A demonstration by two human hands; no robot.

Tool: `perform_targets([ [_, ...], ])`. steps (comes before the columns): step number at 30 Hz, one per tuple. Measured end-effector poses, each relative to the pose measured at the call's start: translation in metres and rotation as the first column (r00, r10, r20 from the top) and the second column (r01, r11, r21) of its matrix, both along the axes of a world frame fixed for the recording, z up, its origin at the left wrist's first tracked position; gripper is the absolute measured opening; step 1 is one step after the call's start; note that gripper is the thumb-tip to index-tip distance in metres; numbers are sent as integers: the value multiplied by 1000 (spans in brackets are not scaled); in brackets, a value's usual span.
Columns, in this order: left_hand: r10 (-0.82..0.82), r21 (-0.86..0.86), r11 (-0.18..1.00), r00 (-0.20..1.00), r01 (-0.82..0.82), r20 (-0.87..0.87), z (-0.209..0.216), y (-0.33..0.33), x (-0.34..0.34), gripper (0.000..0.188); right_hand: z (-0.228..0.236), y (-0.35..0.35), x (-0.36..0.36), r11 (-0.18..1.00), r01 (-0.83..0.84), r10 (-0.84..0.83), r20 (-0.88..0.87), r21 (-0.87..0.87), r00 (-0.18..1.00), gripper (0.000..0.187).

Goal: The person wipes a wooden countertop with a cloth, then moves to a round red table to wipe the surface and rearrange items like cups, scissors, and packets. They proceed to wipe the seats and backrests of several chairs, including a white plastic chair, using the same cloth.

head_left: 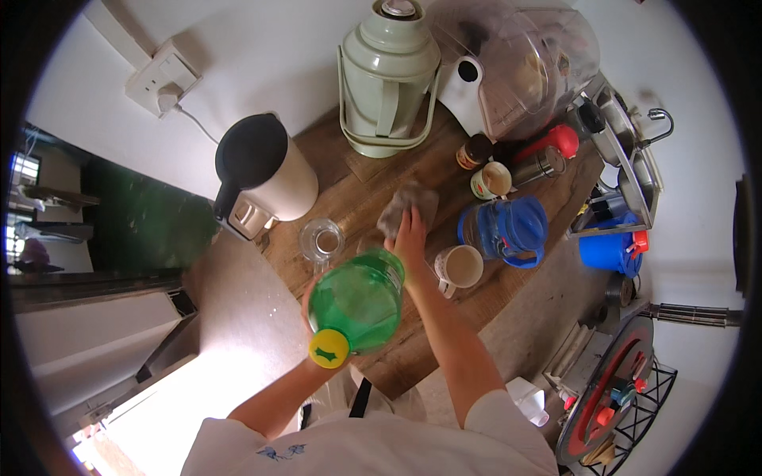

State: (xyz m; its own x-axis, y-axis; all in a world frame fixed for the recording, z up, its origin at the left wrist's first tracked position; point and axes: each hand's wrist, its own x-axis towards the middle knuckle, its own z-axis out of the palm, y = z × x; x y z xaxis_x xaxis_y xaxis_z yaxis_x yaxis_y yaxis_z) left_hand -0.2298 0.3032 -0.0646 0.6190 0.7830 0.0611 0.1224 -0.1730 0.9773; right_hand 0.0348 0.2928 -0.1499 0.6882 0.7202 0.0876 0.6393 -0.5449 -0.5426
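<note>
At far left on the tabletop [444,305] stands a kettle [266,170], with an empty glass [321,239] just right of it. The left hand [311,311] grips a green bottle [357,300], yellow cap toward the camera, lifted clear near the glass. The right hand [409,235] presses flat on a grey cloth [409,205], so wiping seems the step in hand. A mug [459,266] and blue jug [508,228] stand right; further strokes must steer round them.
</note>
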Motion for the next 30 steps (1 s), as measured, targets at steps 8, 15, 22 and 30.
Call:
perform_targets([
  [8, -69, 114, 991, 998, 69, -4, -20, -5, 34, 80, -14, 114, 214, 956, 3, 95, 322, -293, 942, 57],
  [15, -50, 145, 988, 997, 58, -59, -25, -9, 23, 67, -12, 147, 250, 967, 101, -42, 241, -236, 970, 60],
  [22, -43, 45, 998, 999, 42, 32, 24, 34, 54, 73, -35, 113, 110, 997, 47, -32, 219, -67, 975, 60],
  [30, -68, 286, 958, 989, 28, 131, 111, 71, 242, 118, -29, -4, -8, 991, -104, 102, -27, -88, 994, 77],
])
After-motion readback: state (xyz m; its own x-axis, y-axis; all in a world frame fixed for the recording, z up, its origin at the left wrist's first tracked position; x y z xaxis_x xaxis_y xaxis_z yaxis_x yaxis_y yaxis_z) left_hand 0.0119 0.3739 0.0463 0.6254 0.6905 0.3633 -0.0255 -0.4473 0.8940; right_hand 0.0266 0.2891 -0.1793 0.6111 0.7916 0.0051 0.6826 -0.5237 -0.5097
